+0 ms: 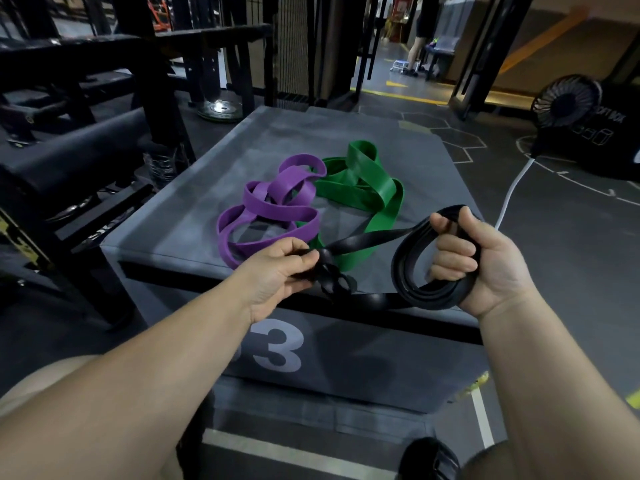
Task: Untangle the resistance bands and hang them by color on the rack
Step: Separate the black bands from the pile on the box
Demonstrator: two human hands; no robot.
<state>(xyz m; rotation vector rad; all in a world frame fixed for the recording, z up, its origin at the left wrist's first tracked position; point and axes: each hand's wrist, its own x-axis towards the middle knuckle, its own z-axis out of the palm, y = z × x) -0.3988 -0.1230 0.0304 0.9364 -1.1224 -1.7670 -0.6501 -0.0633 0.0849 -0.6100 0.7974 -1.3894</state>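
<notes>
**Black band knotted at the near edge**

The padded box (pixel 166 216) carried the green band (pixel 367 181) and purple band (pixel 277 206) mid-top, touching. The right grip (pixel 485 261) curled around coils of the black band (pixel 367 237); the left grip (pixel 277 268) pinched its knot (pixel 334 282). Soft, stretchy rubber: probably best loosened at the knot.

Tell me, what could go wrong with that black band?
Pulling could tighten the knot in the black band, which the left hand pinches while the right hand grips its coils. The black band passes over the green band, which touches the purple band; a tug might drag both off the grey box.
</notes>
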